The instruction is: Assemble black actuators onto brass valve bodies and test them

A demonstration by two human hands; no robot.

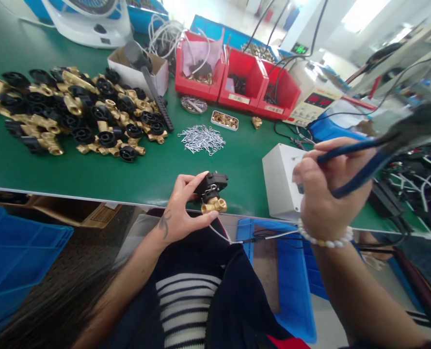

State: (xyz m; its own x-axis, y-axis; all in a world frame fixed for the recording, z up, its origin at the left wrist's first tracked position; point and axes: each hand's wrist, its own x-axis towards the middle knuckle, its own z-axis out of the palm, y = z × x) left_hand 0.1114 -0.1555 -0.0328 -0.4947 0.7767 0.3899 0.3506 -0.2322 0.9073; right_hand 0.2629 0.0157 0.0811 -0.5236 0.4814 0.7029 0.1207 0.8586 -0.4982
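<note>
Nearest to the camera, the person's striped dark top (186, 300) is filling the lower middle of the view, and both forearms are reaching out from it toward the green table (164, 160).

The left hand (181, 208) is holding 1 brass valve with a black cap (212, 193) just at the near edge of the table. The thumb and fingers are closed around its black top, and the brass end is pointing down, so the part is staying steady and its side is open toward the other hand.

The right hand (320, 194) is closed around the blue handles of a plier-like tool (360, 162). The handles are squeezed near together in the palm; the working end of the tool is blurred, so I cannot tell what it is gripping. This hand is being held over a white box (280, 184), to the right of the valve and apart from it.

A large heap of similar brass and black valves (73, 114) is lying at the left. A small pile of wire clips (201, 139) is lying behind the held valve, within easy reach. 3 red bins (237, 80) are standing farther back.
</note>
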